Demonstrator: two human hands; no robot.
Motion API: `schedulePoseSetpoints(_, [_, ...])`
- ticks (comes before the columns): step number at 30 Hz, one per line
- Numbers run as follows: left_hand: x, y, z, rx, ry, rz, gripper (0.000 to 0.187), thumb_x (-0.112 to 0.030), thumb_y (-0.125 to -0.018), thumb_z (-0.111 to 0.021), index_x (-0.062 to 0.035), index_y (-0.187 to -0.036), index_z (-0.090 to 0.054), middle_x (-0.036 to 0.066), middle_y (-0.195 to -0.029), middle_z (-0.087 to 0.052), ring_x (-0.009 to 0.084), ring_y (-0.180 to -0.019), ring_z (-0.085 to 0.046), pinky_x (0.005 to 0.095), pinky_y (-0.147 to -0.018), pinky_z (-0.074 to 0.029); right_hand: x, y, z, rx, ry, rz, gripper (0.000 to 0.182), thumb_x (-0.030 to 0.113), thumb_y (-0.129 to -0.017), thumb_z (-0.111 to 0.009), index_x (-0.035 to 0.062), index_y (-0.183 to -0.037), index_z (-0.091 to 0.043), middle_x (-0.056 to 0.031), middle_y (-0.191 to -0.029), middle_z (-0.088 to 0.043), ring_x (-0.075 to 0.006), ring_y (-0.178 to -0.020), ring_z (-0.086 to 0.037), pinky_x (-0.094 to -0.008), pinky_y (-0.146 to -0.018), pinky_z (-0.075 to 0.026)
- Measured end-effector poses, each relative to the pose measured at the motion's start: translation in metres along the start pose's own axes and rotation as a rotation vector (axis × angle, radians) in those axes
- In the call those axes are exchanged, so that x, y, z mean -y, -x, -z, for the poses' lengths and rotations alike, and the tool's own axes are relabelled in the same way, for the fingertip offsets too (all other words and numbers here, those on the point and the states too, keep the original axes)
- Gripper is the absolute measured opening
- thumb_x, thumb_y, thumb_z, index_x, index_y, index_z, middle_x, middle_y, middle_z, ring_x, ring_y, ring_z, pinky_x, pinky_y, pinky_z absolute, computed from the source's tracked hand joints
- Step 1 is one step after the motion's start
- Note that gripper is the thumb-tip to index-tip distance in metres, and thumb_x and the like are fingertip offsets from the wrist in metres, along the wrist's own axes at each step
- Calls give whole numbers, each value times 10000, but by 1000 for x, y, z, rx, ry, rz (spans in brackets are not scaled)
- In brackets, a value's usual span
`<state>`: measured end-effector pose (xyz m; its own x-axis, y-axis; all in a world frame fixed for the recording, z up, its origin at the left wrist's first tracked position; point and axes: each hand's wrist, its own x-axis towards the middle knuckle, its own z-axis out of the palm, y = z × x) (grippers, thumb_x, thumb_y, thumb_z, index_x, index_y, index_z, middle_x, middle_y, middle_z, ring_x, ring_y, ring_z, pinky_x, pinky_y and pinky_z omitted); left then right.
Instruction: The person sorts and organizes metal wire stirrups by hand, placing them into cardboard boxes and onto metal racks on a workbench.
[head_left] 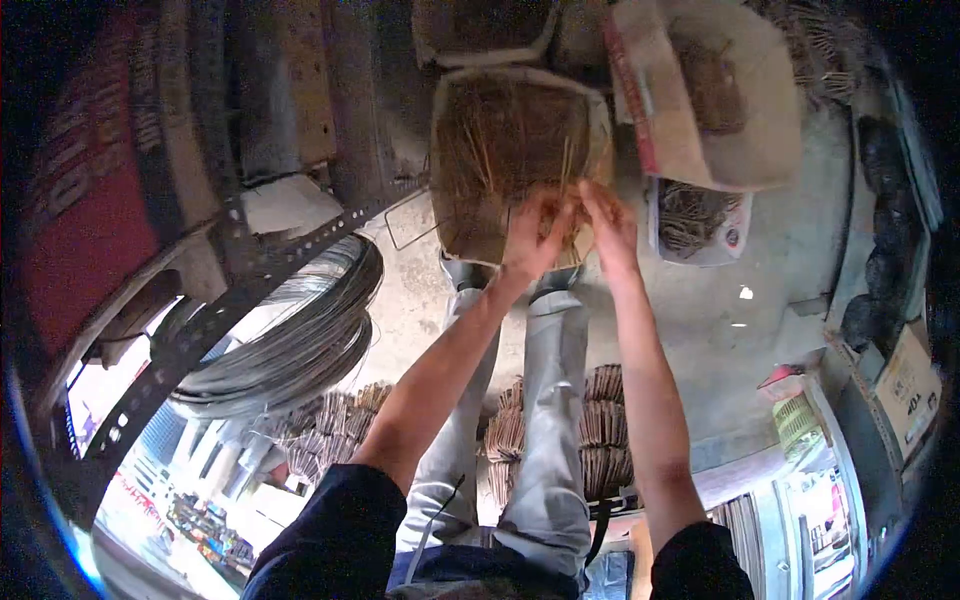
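Note:
Both of my hands are over the near edge of an open box (440,215) that holds many thin, brownish rods or wires (500,130). My left hand (540,230) has its fingers bent inward, with thin pieces near the fingertips. Close beside it on the right, my right hand (608,220) has its fingers drawn together, and a few thin rods rise just above them. Blur and the small size of the pieces hide exactly what each hand holds.
A coil of grey wire (290,340) lies left, beside a perforated metal bar (250,265). Right of the box are a tall carton (745,150) and a smaller box of metal pieces (700,220). Stacked brown bundles (605,440) sit around my legs.

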<state>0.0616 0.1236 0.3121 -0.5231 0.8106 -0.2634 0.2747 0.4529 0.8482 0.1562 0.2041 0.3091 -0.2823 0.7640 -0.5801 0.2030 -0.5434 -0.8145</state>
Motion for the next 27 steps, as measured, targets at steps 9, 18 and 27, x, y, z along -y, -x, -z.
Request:
schedulePoseSetpoints(9, [-156,47,75,193,324,-68,394,-321,-885,-478,8,-1101,-496,210,-1060,-522,310,-1001,-506,381,-861,-395,151,90,18,11,61,84,293,209,-767,-687,-13,-945,-619,-38,-857,-630,-97,-760,-551,-234,-670,-431])
schedulePoseSetpoints(18, [-294,108,173,89,206,-319,382,-286,-933,-372,37,-1105,-481,196,-1091,-460,314,-1066,-429,361,-936,-316,276,185,14,149,180,272,207,140,-805,-628,-51,-887,-621,-23,-761,-612,-93,-675,-513,-234,-609,-414])
schedulePoseSetpoints(27, [-372,116,303,256,491,-261,589,-419,-921,-374,18,-1305,-286,163,-1278,-401,214,-1231,-332,299,-1016,-257,473,319,-78,477,50,385,186,82,-835,-567,-11,-995,-572,-43,-744,-586,-115,-604,-561,-236,-555,-480])
